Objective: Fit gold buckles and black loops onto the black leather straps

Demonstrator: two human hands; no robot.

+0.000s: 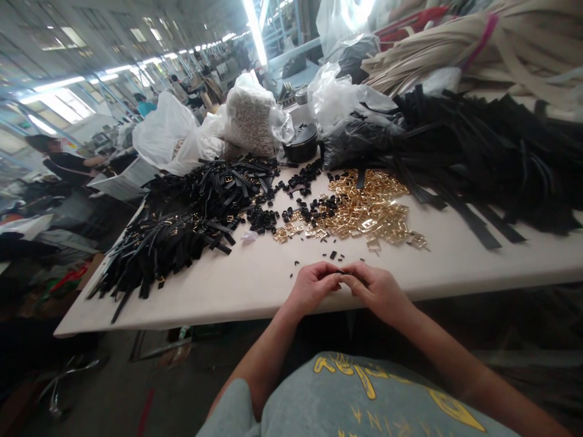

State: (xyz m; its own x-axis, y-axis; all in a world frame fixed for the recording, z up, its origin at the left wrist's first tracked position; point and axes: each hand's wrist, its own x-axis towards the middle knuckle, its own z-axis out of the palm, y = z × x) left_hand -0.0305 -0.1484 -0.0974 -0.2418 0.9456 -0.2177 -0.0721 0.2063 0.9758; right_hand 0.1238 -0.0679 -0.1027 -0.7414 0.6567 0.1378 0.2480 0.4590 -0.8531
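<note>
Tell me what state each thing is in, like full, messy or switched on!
Left hand, fingertips pinching a small black piece
Right hand, fingertips pinched at the same spot
Gold buckles, heaped loose
Black loops, scattered loose
Short black straps, piled
Long black strips, heaped loose
Clear plastic bag, bulging
Tube light, on

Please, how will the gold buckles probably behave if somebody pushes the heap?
The gold buckles would probably slide apart, since they lie loose on the table. Their open frames overlap, so some may catch together. Their shiny, metal-like look suggests stiff, perhaps slippery pieces.
</note>
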